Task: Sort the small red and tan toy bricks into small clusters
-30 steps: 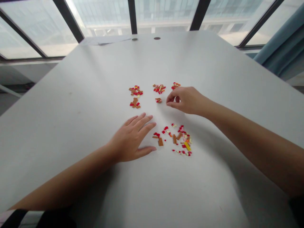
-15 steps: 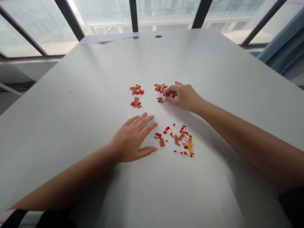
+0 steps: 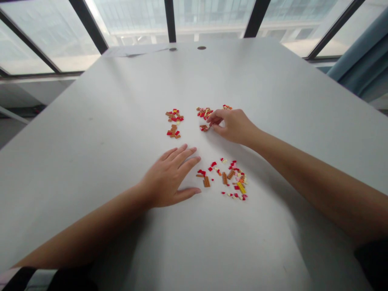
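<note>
Daylight is coming through the windows (image 3: 139,20) at the far edge of a broad white table (image 3: 136,89), and I am watching the work from above through the head camera. Out front, the right hand (image 3: 235,124) is leaning in with thumb and fingers bunched narrow; whether they are pinching a piece I cannot tell, since the tips are blending into the bricks. Just left of those fingertips, a small cluster (image 3: 203,128) of brown and reddish bricks is lying. Right beyond them a larger mixed pile (image 3: 203,112) is sitting, and behind the knuckles an orange-red pile (image 3: 226,107) is partly hiding. Closer to me, the left hand (image 3: 169,176) is lying palm down, fingers spread wide, holding nothing I can see. Two brown-and-red groups, an upper group (image 3: 174,116) and a lower group (image 3: 173,132), are resting beyond its fingertips, while a loose scatter (image 3: 224,178) is spreading to its right. I am reading the present step as fingertip placing or adjusting at the small cluster. What the next move is calling for, I judge, is a light, exact touch, sparing the larger pile so near the forefinger.
</note>
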### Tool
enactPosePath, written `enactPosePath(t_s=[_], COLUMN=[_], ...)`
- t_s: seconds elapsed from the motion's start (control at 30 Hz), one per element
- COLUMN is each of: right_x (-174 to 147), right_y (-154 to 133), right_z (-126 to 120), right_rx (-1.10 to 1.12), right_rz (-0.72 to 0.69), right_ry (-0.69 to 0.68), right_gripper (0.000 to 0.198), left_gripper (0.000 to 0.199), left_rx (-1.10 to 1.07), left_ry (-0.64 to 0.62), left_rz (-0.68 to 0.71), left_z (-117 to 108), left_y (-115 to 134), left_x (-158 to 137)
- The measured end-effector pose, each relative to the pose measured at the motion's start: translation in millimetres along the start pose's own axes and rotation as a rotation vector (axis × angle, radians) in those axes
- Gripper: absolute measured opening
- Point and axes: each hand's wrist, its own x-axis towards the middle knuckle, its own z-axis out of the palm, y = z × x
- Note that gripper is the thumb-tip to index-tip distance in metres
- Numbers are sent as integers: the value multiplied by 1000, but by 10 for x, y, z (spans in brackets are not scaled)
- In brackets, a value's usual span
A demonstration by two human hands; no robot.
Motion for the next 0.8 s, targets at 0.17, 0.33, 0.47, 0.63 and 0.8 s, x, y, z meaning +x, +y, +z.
enactPosePath(t_s=[0.17,0.33,0.47,0.63,0.8], right_x=[-51,-247,-429,-523,-517], right_y=[-15,-25,-68,-132,-124], right_z=[-152,-398,-473,-435,-396], right_rx=[-55,-23,95,126,107], right_rz=[-22,-109,-132,-175,-183], right_ry=[-41,-340,-447,-488,-472], right_gripper=[25,11,9,11,13], left_gripper=[73,72,71,70,72], left_rx=[17,11,6,16,35], left_ry=[-3,-6,1,9,2], left_rz=[7,-3,-1,1,2], left_z=[-6,-9,-4,0,-5], left_y=[4,11,6,-1,2], left_x=[5,12,7,-2,1])
